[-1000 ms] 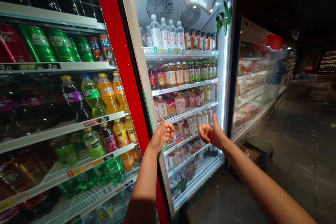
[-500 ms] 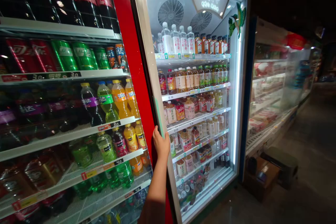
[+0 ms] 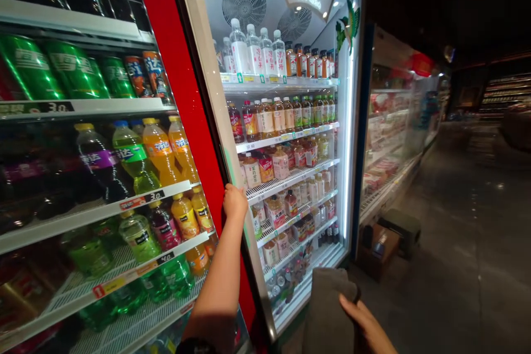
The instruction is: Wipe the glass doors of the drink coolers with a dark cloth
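Observation:
My left hand (image 3: 235, 202) is closed, its fingers curled over the left edge of a tall fridge's glass door frame (image 3: 203, 83). Behind that glass stand rows of bottled drinks (image 3: 265, 116). At the lower right my right hand (image 3: 367, 323) grips a folded grey cloth (image 3: 329, 310), thumb over its side; the other fingers are mostly hidden. The cloth hangs in front of the fridge's lower corner, and I cannot tell whether it touches anything there.
Left of the red panel (image 3: 166, 50), another drinks fridge holds cans (image 3: 74, 69) and soda bottles (image 3: 160, 149) on shelves with price strips. Beyond stand an open chilled case (image 3: 385, 121), a cardboard box (image 3: 379, 246) and a grey-green stool (image 3: 400, 227) on the dark floor.
My right hand has come into view with the grey cloth. The view has shifted right and closer to the fridges. My left hand stays on the door's edge.

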Demonstrator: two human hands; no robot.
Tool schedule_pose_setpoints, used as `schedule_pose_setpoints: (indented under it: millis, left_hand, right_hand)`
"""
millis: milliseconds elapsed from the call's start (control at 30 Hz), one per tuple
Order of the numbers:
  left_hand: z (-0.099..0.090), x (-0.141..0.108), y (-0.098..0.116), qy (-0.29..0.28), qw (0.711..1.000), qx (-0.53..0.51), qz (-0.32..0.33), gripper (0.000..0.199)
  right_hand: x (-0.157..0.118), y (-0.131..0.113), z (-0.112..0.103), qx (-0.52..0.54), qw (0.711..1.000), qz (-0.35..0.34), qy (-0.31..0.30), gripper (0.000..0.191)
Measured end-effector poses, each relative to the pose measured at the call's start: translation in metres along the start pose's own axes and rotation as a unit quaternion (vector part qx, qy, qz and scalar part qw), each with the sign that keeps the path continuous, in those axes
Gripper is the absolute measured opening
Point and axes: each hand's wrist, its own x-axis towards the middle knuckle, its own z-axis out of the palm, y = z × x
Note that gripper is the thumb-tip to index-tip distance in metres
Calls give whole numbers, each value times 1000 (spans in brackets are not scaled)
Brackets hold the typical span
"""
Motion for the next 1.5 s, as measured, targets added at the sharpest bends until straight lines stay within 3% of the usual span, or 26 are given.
schedule_pose_setpoints:
  millis: [67,133,367,567,733,833,967,1033,1167,1267,1333,1433,1500]
  left_hand:
    - [-7,1,2,-17,1000,14,-4,32]
    - [-13,1,3,-31,999,25,-4,32]
    - [-29,-4,8,-41,997,61,18,37]
    - [-32,-22,3,-25,995,71,66,39]
    - [-29,-63,-2,3,990,10,139,40]
    - [-33,-97,3,10,983,-55,174,40]
    - [-44,-151,17,-23,969,-120,214,38]
    - [-49,-179,26,-18,953,-136,272,37]
    - [-52,-230,47,70,910,-117,391,32]
    - [-48,-263,69,105,849,-193,480,30]
    - [-42,-285,86,91,804,-251,532,41]
    - [-30,-320,110,46,764,-286,577,64]
    - [-22,-344,125,12,740,-302,600,75]
  right_hand:
    - [0,-8,-7,27,997,-30,71,63]
    - [0,-17,-10,18,994,-54,93,67]
    - [13,-29,1,-35,981,-162,96,66]
    - [57,-21,27,-59,964,-239,99,64]
    - [89,-19,54,-115,926,-337,123,52]
    - [92,-20,70,-130,906,-397,71,43]
    - [79,-22,75,-144,882,-449,25,37]
    - [68,-23,70,-144,874,-463,28,39]
    - [37,-34,45,-150,855,-490,81,40]
    - [8,-48,15,-161,827,-510,170,44]
    - [-12,-57,-8,-166,808,-504,255,48]
    - [-40,-70,-44,-169,778,-462,391,62]
    - [-57,-79,-65,-202,772,-418,433,66]
